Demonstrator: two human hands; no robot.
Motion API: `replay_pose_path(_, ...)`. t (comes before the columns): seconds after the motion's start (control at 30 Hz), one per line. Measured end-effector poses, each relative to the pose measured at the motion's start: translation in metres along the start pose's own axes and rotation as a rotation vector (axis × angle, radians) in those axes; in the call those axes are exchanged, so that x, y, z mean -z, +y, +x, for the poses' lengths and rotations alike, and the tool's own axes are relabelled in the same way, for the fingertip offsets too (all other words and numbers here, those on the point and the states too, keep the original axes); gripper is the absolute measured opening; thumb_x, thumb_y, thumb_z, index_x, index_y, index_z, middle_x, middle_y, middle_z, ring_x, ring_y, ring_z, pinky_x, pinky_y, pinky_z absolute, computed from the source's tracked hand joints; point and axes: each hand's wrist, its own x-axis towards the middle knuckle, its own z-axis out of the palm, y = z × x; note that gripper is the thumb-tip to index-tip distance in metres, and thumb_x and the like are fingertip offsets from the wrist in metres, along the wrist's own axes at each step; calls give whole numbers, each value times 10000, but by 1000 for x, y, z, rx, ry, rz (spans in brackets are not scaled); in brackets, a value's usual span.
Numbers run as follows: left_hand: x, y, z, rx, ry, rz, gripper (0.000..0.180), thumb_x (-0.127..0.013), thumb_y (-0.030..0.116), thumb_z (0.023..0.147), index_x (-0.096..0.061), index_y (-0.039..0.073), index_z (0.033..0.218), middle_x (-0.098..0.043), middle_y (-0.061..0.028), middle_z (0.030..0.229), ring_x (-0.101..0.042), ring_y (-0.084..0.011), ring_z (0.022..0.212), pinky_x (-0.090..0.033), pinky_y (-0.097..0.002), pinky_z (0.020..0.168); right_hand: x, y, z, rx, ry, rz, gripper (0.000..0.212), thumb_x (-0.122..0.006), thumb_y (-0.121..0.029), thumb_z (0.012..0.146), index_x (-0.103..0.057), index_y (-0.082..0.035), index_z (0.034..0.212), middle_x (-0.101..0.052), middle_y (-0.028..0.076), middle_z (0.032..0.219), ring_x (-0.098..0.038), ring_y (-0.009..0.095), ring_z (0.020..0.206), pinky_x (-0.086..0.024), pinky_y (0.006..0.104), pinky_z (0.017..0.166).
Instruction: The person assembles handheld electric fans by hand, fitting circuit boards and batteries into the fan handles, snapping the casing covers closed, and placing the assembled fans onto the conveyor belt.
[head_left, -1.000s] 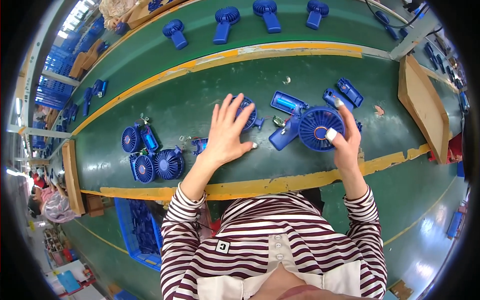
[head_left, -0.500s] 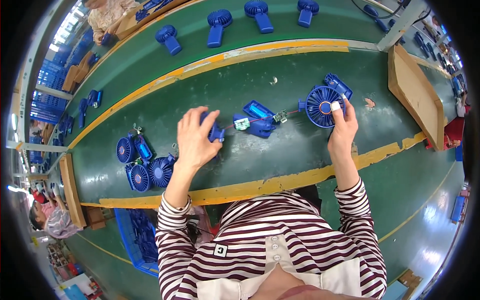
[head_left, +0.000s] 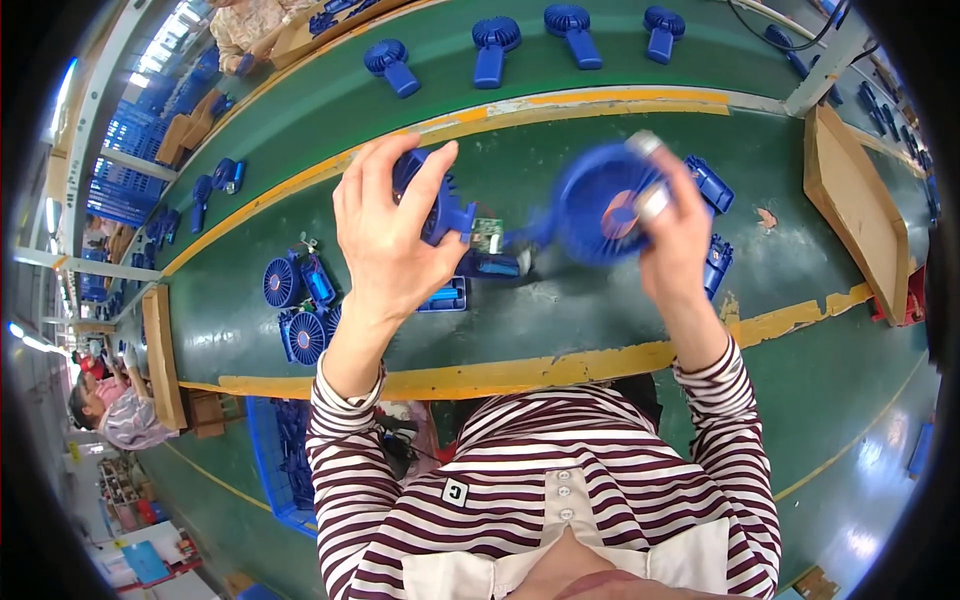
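My left hand (head_left: 385, 225) is closed on a blue fan head (head_left: 425, 195), gripping it between thumb and fingers. My right hand (head_left: 672, 225), with white covers on two fingertips, grips another round blue fan head (head_left: 605, 205), smeared by motion. Between the hands are a small green circuit board (head_left: 487, 235) and a dark blue part (head_left: 495, 263), partly blurred; whether they hang or rest on the bench I cannot tell. Close to my left wrist lies a blue handle shell with a bright blue battery (head_left: 445, 295). Beside my right hand lie two more blue handle pieces (head_left: 710, 185) (head_left: 718, 265).
Several fan heads and handle parts (head_left: 303, 335) are grouped on the green bench at left. Assembled handheld fans (head_left: 496, 50) lie on the green strip beyond the yellow-edged rail (head_left: 560, 100). Cardboard trays (head_left: 860, 190) (head_left: 160, 345) stand at both ends. Another person (head_left: 250, 30) sits far left.
My left hand has risen and moved farther away with its fan head. My right hand has swung its fan head slightly left. The middle parts have shifted, and the whole view has moved a little.
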Motion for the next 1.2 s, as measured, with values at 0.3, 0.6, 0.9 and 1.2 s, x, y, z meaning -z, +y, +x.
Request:
replay_pose_path(0.3,-15,-45,-27,149,-254,197,614,-685,97,536,-571,138,1138,-496,-92,1139,-454,-295,1080,-368,-399,888,20,17,11,54,134,-52,418,-582,-136,853,-470,17,1226,-537,45,1077,-508,83,933,-414,214,829)
replay_pose_path(0.6,-5,-98,-102,387,-617,320,701,-704,119,571,-479,101,1234,-437,-152,1251,-402,-347,1173,-329,-423,973,80,36,-7,-87,333,-141,354,-568,-92,850,-529,1,1190,-574,21,1049,-529,60,878,-429,190,787)
replay_pose_path(0.9,-64,56,-59,-124,-533,-423,529,-683,83,611,-532,26,1115,-498,-143,1190,-474,-324,1119,-401,-410,930,102,33,-28,-107,412,-141,423,-584,-138,846,-477,47,1211,-559,47,1050,-528,83,906,-427,215,808)
replay_pose_path(1.2,-116,110,-57,-138,-862,-522,429,-700,124,627,-557,3,1014,-556,-145,1026,-552,-301,942,-445,-384,774,93,1,-28,-76,364,-79,395,-566,-148,859,-491,36,1200,-575,41,1037,-536,85,907,-436,217,810)
